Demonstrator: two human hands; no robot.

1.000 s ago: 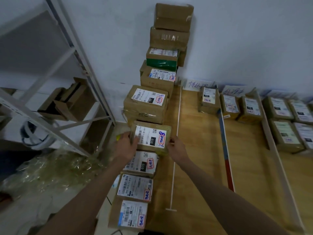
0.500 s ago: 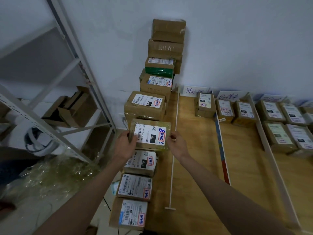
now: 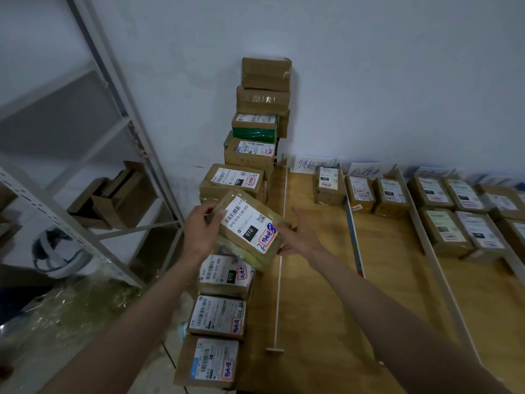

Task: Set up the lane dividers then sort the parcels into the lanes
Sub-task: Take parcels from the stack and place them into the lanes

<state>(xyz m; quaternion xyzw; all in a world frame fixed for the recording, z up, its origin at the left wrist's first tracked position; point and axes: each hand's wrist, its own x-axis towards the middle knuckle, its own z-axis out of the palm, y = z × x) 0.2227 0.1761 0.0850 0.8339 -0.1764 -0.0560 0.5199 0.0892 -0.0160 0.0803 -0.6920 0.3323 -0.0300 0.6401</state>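
One camera on the person's head looks forward and down, close above both hands (image 3: 295,237) holding a parcel (image 3: 250,228), wall behind

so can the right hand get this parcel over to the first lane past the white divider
Probably yes: the right hand and left hand hold the parcel lifted, beside the low white divider, and bare wood lies beyond.
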